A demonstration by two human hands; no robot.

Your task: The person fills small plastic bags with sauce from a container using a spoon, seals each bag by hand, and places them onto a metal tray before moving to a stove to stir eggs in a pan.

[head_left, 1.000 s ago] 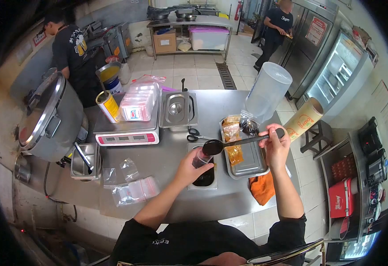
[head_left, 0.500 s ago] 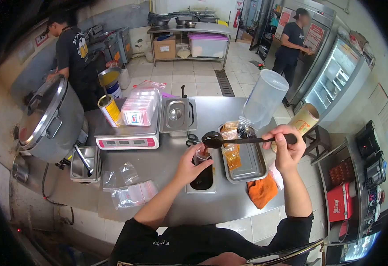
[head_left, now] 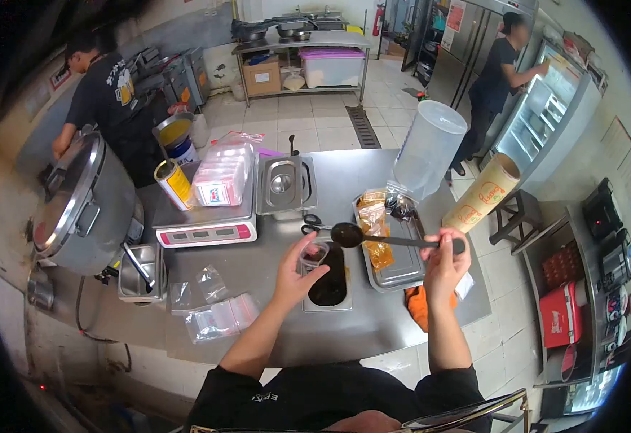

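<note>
My left hand (head_left: 295, 276) is closed around a small clear plastic cup (head_left: 315, 254), held just above the left side of a metal container (head_left: 338, 306) of dark liquid (head_left: 328, 285). How full the cup is, I cannot make out. In my right hand (head_left: 447, 268) is the handle of a black ladle (head_left: 395, 241). Its dark-coated bowl (head_left: 346, 234) hangs right of the cup, apart from it, over the container's far end. Right of the container lies a metal tray (head_left: 400, 280) with bags of amber sauce (head_left: 377, 252).
Black scissors (head_left: 313, 225) lie behind the container. A pink-edged scale (head_left: 207, 232) carries packs of bags (head_left: 222, 177) and a yellow can (head_left: 173, 186). Clear bags (head_left: 222, 317) lie at left; an orange cloth (head_left: 418, 309) at right. Two co-workers stand beyond the table.
A dark stream ran from the ladle into the cup earlier; now none shows. The cup has moved slightly left, away from the ladle. My right hand is lower. The right-hand co-worker now reaches toward the glass-door fridge.
</note>
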